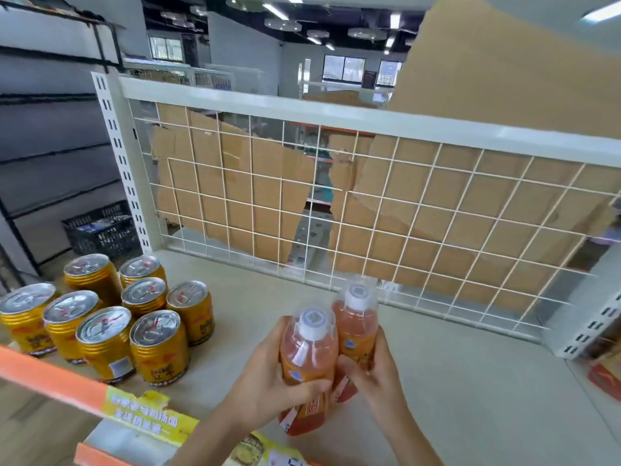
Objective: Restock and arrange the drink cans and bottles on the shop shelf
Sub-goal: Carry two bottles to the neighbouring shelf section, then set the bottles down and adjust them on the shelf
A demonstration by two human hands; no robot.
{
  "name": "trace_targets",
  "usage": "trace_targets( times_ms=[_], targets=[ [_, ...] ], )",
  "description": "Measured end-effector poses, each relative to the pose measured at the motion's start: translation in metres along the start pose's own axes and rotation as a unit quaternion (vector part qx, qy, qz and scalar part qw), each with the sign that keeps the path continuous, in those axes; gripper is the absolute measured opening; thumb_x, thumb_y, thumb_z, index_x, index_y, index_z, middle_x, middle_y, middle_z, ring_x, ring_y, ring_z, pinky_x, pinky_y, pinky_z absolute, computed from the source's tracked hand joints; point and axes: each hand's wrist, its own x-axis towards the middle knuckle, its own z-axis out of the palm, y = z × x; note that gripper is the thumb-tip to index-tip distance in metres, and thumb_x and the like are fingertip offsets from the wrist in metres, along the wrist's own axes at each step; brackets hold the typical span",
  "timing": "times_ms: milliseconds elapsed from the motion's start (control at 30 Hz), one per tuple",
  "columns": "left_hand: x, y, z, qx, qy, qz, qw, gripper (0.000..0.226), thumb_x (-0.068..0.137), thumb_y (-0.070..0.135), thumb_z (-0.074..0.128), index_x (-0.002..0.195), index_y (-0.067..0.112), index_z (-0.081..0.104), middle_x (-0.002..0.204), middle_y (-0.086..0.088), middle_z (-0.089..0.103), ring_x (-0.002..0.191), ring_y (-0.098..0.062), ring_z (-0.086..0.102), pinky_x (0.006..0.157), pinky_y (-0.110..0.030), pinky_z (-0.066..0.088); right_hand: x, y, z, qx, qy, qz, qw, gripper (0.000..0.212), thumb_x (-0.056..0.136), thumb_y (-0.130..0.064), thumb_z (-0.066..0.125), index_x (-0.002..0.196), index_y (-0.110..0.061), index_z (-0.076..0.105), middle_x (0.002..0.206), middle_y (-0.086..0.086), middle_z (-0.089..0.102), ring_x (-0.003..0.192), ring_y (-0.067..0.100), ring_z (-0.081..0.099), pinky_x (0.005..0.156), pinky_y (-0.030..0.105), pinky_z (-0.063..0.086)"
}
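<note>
Two orange drink bottles with white caps are held side by side above the pale shelf board (453,381). My left hand (268,378) grips the nearer bottle (307,348) around its label. My right hand (376,368) grips the farther bottle (357,322) from the right side. Both bottles tilt away from me, and neither base touches the board. Several gold cans (104,317) with silver tops stand in rows on the left part of the same shelf.
A white wire grid back panel (403,210) closes the rear of the shelf, with brown cardboard behind it. An orange price rail (53,375) with a yellow tag runs along the front edge. A dark crate (100,230) sits on the floor at the left.
</note>
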Motion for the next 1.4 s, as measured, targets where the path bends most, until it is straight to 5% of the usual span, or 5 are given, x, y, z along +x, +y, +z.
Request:
trace_targets(
  times_ms=[533,700,900,1167,1400],
  targets=[
    [-0.023,0.002,-0.004,-0.018,0.000,0.080,0.997,0.076,0.063,0.035,0.078,0.127,0.031,0.038,0.119,0.027,0.057,0.110,0.004,0.056,0.085,-0.006,0.041,-0.028,-0.013,0.012,-0.047,0.014,0.055,0.997,0.075,0.073,-0.071,0.057,0.134,-0.031,0.039,0.125,-0.011,0.057,0.116,0.005,0.053,0.100,0.034,0.044],
    [-0.031,0.007,0.003,0.062,0.074,0.150,0.984,0.078,0.070,0.036,0.071,0.127,0.061,0.025,0.131,0.032,0.040,0.120,0.013,0.040,0.090,0.000,0.032,-0.055,-0.013,-0.020,-0.126,0.040,0.052,0.990,0.045,0.087,-0.038,0.058,0.123,-0.050,0.032,0.125,-0.013,0.051,0.115,-0.003,0.048,0.088,0.003,0.034],
    [-0.037,0.028,0.014,0.260,0.144,0.261,0.919,0.069,0.079,0.041,0.051,0.140,0.017,0.030,0.146,0.001,0.032,0.133,-0.009,0.028,0.108,-0.010,0.017,-0.103,-0.025,-0.083,-0.224,0.093,0.021,0.970,0.053,0.088,-0.029,0.062,0.133,-0.039,0.036,0.124,-0.015,0.051,0.115,0.000,0.048,0.085,0.000,0.031],
    [-0.053,0.046,0.079,0.312,0.046,0.295,0.902,0.060,0.081,0.034,0.045,0.138,0.015,0.036,0.142,0.004,0.035,0.136,-0.025,0.031,0.111,-0.051,0.024,-0.205,-0.051,-0.186,-0.276,0.201,0.028,0.940,0.048,0.088,-0.029,0.061,0.132,-0.030,0.043,0.122,-0.009,0.055,0.112,0.003,0.050,0.079,0.015,0.041],
    [-0.070,0.039,0.161,0.352,-0.057,0.243,0.902,0.064,0.088,0.058,0.035,0.130,0.012,0.050,0.136,-0.008,0.049,0.128,-0.026,0.040,0.105,-0.038,0.028,-0.303,-0.056,-0.271,-0.354,0.278,0.067,0.891,0.050,0.087,-0.024,0.062,0.134,-0.025,0.044,0.129,-0.009,0.052,0.119,0.010,0.049,0.086,0.025,0.041]
  ],
)
